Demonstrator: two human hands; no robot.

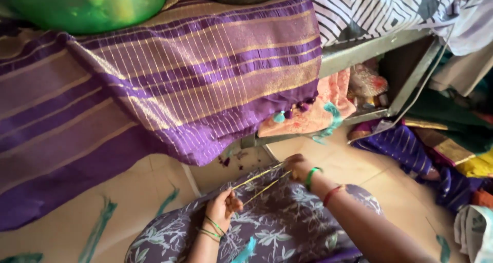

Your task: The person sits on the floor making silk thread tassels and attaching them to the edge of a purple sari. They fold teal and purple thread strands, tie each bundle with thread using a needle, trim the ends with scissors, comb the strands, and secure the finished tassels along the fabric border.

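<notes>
My left hand (224, 206) pinches one end of two thin yellow-gold threads (259, 182), held taut over my lap. My right hand (298, 167) grips the other end of the threads, higher and to the right. Green and red bangles ring my right wrist, thin green ones my left. Above the hands, a purple cloth with gold stripes (169, 83) hangs over a raised surface, and small purple and teal tassels (294, 110) dangle from its lower edge.
A green plastic tub (87, 6) stands on the cloth at top left. A black-and-white patterned cloth (380, 9) covers a metal-framed bed (370, 50) at right. Folded coloured fabrics (447, 150) lie piled under and beside it on the tiled floor (128, 196).
</notes>
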